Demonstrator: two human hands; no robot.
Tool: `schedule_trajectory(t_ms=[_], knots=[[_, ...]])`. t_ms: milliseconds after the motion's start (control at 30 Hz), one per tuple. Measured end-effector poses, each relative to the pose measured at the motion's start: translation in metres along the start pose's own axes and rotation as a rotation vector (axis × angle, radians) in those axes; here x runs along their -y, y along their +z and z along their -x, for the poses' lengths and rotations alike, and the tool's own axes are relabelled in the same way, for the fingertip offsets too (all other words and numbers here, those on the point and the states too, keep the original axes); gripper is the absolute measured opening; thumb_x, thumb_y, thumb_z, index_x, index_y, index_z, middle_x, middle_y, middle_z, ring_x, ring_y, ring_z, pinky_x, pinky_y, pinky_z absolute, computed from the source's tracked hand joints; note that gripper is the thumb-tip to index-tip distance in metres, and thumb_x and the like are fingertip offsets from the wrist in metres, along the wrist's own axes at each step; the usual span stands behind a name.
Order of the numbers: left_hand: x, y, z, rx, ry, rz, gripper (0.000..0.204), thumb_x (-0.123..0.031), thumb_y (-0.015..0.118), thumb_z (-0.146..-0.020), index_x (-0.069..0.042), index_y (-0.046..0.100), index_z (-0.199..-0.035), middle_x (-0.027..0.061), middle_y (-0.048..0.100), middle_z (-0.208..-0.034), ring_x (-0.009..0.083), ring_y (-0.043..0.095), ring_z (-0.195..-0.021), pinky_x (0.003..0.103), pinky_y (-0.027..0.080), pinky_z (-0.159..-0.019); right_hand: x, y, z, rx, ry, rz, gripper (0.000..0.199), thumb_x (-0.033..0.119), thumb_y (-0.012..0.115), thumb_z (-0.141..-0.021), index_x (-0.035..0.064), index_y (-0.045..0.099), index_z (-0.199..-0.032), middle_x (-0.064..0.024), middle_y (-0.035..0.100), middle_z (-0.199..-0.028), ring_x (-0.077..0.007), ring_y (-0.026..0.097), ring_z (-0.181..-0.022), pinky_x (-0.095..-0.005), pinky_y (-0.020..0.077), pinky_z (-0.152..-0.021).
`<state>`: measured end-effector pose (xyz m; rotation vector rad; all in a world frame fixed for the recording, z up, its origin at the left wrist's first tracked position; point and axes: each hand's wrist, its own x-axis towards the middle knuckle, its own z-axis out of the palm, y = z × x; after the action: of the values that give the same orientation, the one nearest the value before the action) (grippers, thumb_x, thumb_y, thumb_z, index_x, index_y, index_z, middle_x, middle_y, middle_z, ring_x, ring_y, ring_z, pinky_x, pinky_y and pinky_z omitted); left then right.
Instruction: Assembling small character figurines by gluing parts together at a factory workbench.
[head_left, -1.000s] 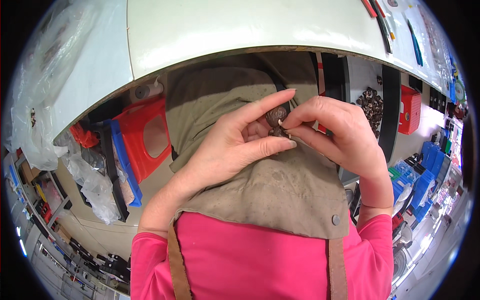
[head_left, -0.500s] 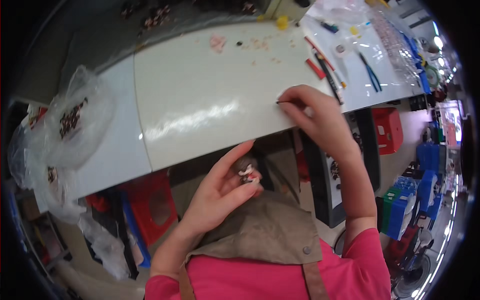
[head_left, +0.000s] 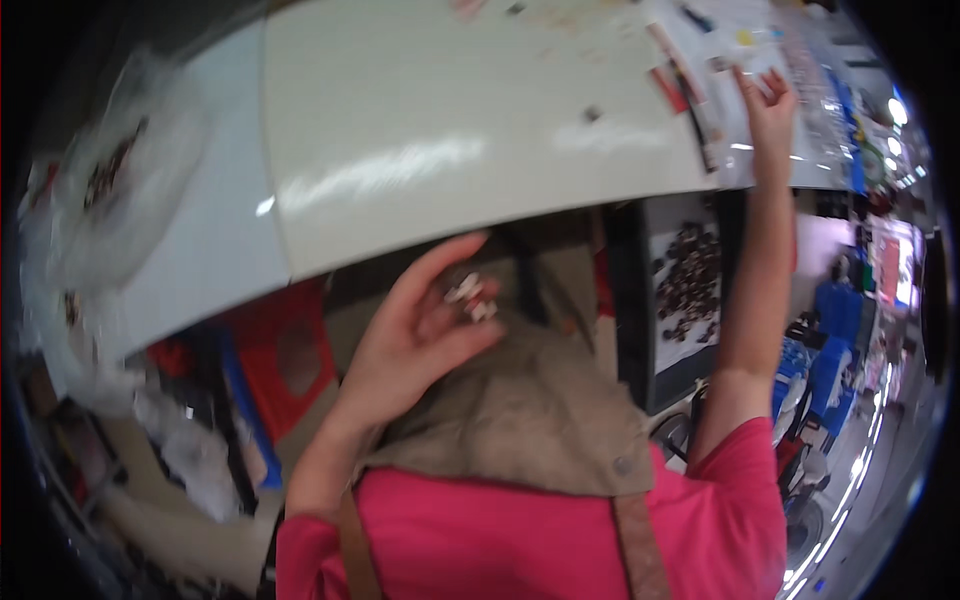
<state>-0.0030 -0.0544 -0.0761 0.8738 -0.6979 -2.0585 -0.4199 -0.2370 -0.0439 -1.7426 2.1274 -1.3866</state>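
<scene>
A small figurine (head_left: 472, 297) with white and red parts is held in my left hand (head_left: 405, 335), in front of the table's near edge. The thumb and fingers curve round it, and blur hides its detail. My right hand (head_left: 770, 110) is stretched out over the far right of the white table (head_left: 420, 110), blurred, with its fingers apart and nothing visible between them. Beside its fingertips is a small round item (head_left: 717, 64). Red sticks (head_left: 668, 90) and a dark pen-like tool (head_left: 700, 135) lie left of that hand. A small dark piece (head_left: 592, 114) rests alone on the tabletop.
Clear plastic bags (head_left: 130, 200) with dark pieces lie on the left end. Below the table at right, a dark-rimmed tray (head_left: 650, 370) holds several brown pieces. A red stool (head_left: 285, 355) stands under the table at left. Blue bins (head_left: 838, 310) stand at right.
My right hand has moved from the table's near edge to the far right, its pinch now opened. A dark piece shows on the tabletop. My left hand still holds the figurine; the view has shifted.
</scene>
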Motion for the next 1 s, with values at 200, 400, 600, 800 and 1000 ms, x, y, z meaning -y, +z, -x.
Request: schedule_trajectory(t_ms=[200,400,600,800,1000], knots=[[0.011,0.004,0.006,0.041,0.007,0.084,0.064,0.008,0.057,-0.084,-0.005,0.031,-0.141,0.0093,0.047,-0.127,0.0125,0.060,-0.090,0.025,0.052,-0.080,-0.030,0.022,-0.015,0.287,0.165,-0.024,0.054,0.046,0.072,-0.077,-0.0007,0.057,-0.099,-0.0047,0.058,-0.092,-0.0111,0.054,-0.086,-0.0233,0.0408,-0.075],[0.021,-0.005,0.018,0.064,-0.019,0.020,0.064,0.006,0.059,-0.084,-0.007,0.034,-0.141,0.0088,0.048,-0.126,0.0112,0.058,-0.091,0.025,0.051,-0.083,0.009,0.026,0.027,0.191,0.078,-0.136,0.040,0.038,0.068,-0.084,0.0005,0.060,-0.097,-0.0048,0.059,-0.089,-0.0098,0.054,-0.084,-0.0224,0.0419,-0.073],[0.023,-0.011,0.013,0.097,-0.039,0.006,0.062,0.005,0.061,-0.083,-0.007,0.037,-0.140,0.0086,0.050,-0.123,0.0094,0.056,-0.092,0.024,0.049,-0.085,0.066,-0.026,0.093,0.231,-0.050,-0.227,0.036,0.024,0.062,-0.089,-0.0028,0.057,-0.112,-0.0117,0.062,-0.111,-0.0160,0.057,-0.100,-0.0280,0.0424,-0.090],[0.025,-0.013,0.008,0.149,-0.043,-0.006,0.062,0.004,0.062,-0.083,-0.008,0.038,-0.139,0.0070,0.052,-0.120,0.0062,0.053,-0.092,0.022,0.047,-0.084,0.081,-0.078,0.167,0.404,-0.197,-0.211,0.052,0.031,0.072,-0.078,-0.0049,0.055,-0.111,-0.0137,0.061,-0.104,-0.0228,0.056,-0.097,-0.0341,0.0423,-0.089],[0.031,-0.008,0.018,0.150,-0.041,-0.033,0.062,0.004,0.062,-0.083,-0.008,0.038,-0.139,0.0054,0.052,-0.119,0.0051,0.051,-0.094,0.021,0.046,-0.084,0.102,-0.080,0.185,0.626,-0.392,-0.255,0.069,0.062,0.070,-0.067,-0.0020,0.060,-0.092,-0.0077,0.059,-0.077,-0.0178,0.046,-0.068,-0.0319,0.0336,-0.062]])
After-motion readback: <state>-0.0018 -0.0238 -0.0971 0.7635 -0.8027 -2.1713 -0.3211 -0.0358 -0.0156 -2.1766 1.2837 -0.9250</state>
